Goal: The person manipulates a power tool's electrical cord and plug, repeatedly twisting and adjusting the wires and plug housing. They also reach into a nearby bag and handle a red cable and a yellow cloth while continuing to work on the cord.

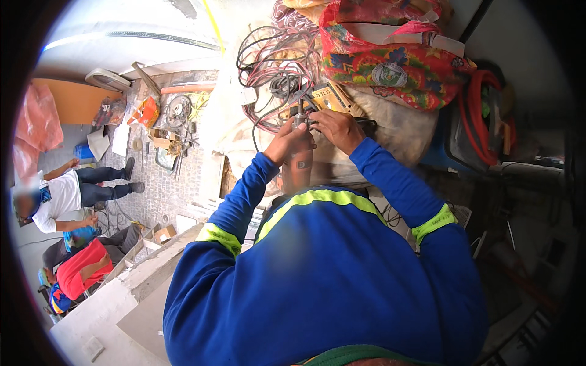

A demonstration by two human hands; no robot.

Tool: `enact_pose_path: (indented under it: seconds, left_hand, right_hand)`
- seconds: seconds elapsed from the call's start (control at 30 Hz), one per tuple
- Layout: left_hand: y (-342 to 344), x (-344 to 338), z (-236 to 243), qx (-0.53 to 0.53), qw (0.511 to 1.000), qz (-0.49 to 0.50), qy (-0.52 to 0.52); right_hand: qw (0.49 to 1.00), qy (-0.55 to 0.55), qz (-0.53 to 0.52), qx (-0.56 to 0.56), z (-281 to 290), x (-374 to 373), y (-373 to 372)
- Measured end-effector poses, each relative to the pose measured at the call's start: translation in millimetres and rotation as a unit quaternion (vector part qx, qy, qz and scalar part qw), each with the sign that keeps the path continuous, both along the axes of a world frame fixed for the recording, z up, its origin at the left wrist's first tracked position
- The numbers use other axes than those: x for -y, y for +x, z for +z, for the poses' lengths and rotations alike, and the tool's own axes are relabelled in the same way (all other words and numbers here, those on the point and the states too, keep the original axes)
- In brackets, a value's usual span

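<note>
An orange-red power drill (298, 169) stands out from my body, its metal chuck (301, 119) pointing away from me. My left hand (284, 141) is wrapped around the front of the drill, just behind the chuck. The fingers of my right hand (339, 129) are closed at the chuck from the other side; whether they pinch the chuck or a small part at it is too small to tell. Just beyond my right hand lies a yellow case (332, 97) with slots. Tangled black and red cables (282, 85) are heaped past the chuck.
A red patterned bag (390, 67) bulges at the far right, beside a dark bin with a red hose (473, 116). On the left, a person in a white shirt (64, 200) stands on the paved floor, near a person in red (85, 268). Tools and boxes (165, 139) lie on that floor.
</note>
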State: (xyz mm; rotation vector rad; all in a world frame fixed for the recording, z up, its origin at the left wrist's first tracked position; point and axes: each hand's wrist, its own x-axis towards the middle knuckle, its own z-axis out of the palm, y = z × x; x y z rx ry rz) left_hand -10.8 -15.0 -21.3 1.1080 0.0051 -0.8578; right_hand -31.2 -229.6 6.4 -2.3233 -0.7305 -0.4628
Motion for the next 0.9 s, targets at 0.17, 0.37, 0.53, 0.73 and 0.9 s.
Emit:
enact_pose_path:
  seconds: [0.17,0.37,0.53,0.73,0.9]
  left_hand:
    - [-5.4,5.0,6.5,0.013,0.998,-0.003,0.06]
    - [-12.3,6.3,20.6,0.045,0.996,0.052,0.063]
    - [-19.7,3.6,23.3,0.07,0.992,0.083,0.07]
    - [-24.6,9.0,10.5,0.313,0.932,0.064,0.171]
    - [-26.5,4.6,4.9,0.151,0.983,0.006,0.102]
  right_hand:
    - [0.997,-0.026,0.051,-0.054,1.7,10.4,1.1]
    - [0.975,0.149,-0.058,-0.154,6.9,-0.8,-18.5]
    - [0.578,0.535,-0.152,-0.596,27.6,-21.4,-41.5]
    - [0.612,0.51,-0.208,-0.567,-2.5,-46.0,-11.9]
    - [0.883,0.262,-0.281,-0.27,-35.0,-52.7,-8.8]
